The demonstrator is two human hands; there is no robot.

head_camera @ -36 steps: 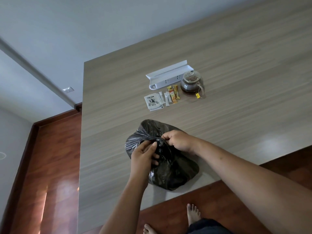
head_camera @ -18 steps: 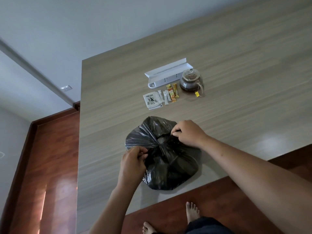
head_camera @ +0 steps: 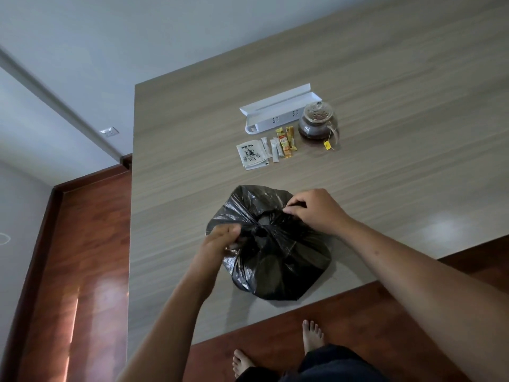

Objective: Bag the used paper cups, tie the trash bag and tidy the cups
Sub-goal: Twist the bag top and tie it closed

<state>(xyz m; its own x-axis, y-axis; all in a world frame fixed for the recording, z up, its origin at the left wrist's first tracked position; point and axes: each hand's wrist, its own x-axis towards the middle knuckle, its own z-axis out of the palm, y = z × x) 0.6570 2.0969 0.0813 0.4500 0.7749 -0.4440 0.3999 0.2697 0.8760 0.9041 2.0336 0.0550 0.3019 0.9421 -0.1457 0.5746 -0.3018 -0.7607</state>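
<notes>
i see the black trash bag [head_camera: 275,260] sitting on the wooden table [head_camera: 385,78] near its front edge, its top gathered into a twisted knot at the middle. my left hand [head_camera: 217,244] has its fingers curled, pinching a strand of the bag's plastic on the left of the knot; my right hand [head_camera: 316,210] pinches another strand on the upper right. farther back on the table lie tea sachets [head_camera: 253,155], a white power strip [head_camera: 278,108] and a glass teapot [head_camera: 316,122] of dark tea. i can't see any cups.
</notes>
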